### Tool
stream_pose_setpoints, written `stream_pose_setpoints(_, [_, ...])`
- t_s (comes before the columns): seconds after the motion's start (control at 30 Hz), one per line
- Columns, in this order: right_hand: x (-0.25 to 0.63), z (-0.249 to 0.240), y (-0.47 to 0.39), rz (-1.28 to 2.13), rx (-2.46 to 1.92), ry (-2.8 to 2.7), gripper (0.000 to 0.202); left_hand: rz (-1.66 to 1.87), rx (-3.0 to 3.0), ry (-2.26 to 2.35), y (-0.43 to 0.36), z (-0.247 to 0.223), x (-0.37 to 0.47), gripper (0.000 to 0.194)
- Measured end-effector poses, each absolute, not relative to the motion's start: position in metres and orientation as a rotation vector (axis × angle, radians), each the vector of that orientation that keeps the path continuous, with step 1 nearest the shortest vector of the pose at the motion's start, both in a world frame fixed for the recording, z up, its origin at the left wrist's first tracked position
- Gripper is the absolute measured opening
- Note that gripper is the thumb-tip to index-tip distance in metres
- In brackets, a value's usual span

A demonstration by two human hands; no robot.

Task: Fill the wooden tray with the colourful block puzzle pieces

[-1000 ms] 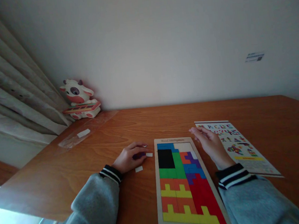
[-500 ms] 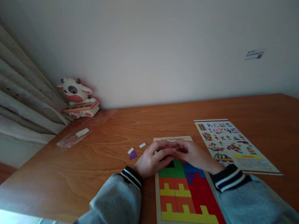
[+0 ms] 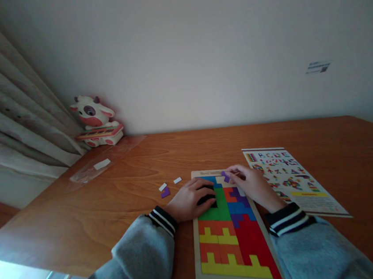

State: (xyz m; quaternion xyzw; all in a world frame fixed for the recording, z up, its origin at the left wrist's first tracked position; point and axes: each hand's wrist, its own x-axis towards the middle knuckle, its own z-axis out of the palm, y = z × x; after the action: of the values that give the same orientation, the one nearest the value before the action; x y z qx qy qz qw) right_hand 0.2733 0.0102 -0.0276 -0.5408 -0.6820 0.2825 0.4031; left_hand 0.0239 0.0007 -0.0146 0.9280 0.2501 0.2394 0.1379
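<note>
Board (image 3: 197,262): flat on counter (image 3: 187,150), mostly filled with coloured shapes.
Left hand (image 3: 188,200): over upper left of Board, at its black patch; fingers parted and curved, any grip cannot be told.
Right hand (image 3: 254,186): at Board's upper right; fingers grasping purple piece (image 3: 225,177).
Loose bits: two white (image 3: 177,180), one violet (image 3: 165,193), left of Board.

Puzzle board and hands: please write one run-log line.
left hand: on puzzle board | right hand: holds purple piece | sheet: right of board
</note>
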Motion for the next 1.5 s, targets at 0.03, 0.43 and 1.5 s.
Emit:
stream_pose_setpoints(0.03, [0.272,-0.028,0.011,0.711,-1.372,-1.734,0.027,0.687,2.686,0.723,0.001,-0.014,0.024,0.022])
stream_pose_setpoints(0.43, [0.266,-0.033,0.017,0.544,-1.283,-2.033,0.024,0.730,2.685,0.718,0.002,-0.018,0.025,0.019])
stream_pose_setpoints(1.5, [0.274,-0.022,0.010,0.410,-1.339,-1.589,0.034,0.707,2.579,0.992,0.028,-0.009,-0.102,0.027])
